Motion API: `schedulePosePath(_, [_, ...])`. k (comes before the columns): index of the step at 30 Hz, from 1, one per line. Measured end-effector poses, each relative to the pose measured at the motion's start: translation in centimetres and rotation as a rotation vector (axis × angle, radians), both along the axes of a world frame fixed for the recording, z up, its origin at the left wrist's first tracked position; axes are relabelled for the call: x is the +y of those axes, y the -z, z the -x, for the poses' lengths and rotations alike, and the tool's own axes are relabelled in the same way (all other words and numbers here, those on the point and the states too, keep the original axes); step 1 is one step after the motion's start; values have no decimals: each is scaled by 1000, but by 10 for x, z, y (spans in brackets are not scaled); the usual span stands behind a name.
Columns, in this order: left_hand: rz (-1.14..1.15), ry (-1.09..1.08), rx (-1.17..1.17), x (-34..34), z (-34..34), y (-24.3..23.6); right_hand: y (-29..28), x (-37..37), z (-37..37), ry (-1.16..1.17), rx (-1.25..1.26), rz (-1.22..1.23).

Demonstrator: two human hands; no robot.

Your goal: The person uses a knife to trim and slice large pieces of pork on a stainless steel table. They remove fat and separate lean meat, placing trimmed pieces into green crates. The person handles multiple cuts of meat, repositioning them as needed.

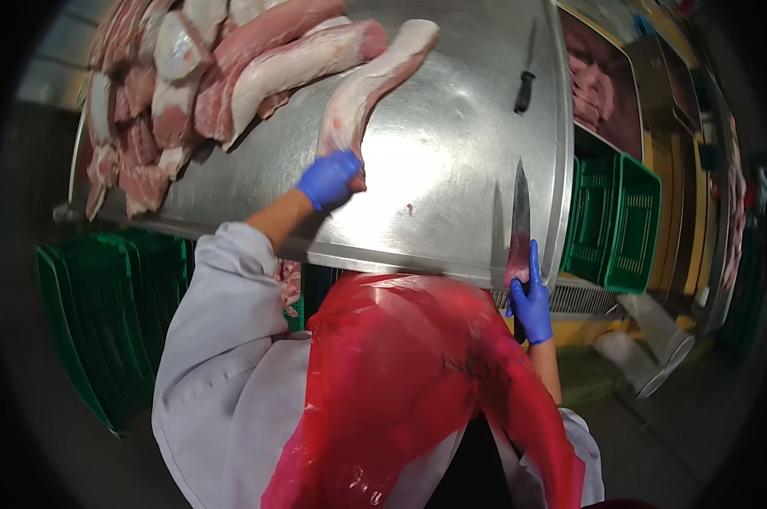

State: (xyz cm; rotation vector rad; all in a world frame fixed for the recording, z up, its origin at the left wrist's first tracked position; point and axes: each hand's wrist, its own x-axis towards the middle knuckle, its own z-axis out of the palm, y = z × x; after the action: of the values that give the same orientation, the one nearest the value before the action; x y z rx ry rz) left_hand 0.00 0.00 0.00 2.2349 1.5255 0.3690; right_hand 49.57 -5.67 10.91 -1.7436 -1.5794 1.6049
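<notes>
My left hand (328, 178), in a blue glove, grips the near end of a long, curved piece of pale pink meat (383, 72) lying across the steel table (434, 229). My right hand (529, 301), also gloved in blue, holds a long knife (519, 208) at the table's right front edge, index finger stretched along it and blade pointing away from me. A smaller black-handled knife (525, 89) lies farther back on the right. Many cuts of meat (154, 102) are heaped on the left part of the table.
Green crates stand at the lower left (103, 314) and right of the table (621, 225). Behind the right crate is a metal bin of meat (594, 85), beside another metal container (667, 76). Clear tube-like objects (655, 348) are at the lower right. A red plastic apron covers my front.
</notes>
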Motion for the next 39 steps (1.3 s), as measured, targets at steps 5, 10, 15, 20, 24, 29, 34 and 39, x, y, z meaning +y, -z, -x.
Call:
schedulePosePath(5, [309,14,-263,24,-175,-29,12,-41,-53,279,144,17])
schedulePosePath(10, [-372,256,143,106,-143,-11,3,-52,-71,318,58,-30])
schedulePosePath(15, [-79,-5,346,147,-138,0,14,-64,-93,415,88,-18])
schedulePosePath(20, [-44,-51,332,103,-163,-11,30,-68,-103,463,180,24])
schedulePosePath(24, [-90,-197,301,43,-211,-5,31,-51,-100,443,226,30])
schedulePosePath(29, [-48,-252,313,51,-273,-13,27,-18,-97,337,180,-38])
schedulePosePath(34, [-257,-52,86,65,-293,-14,41,10,-106,259,101,-111])
schedulePosePath(39, [-158,-6,30,95,-332,7,32,18,-115,287,145,-20])
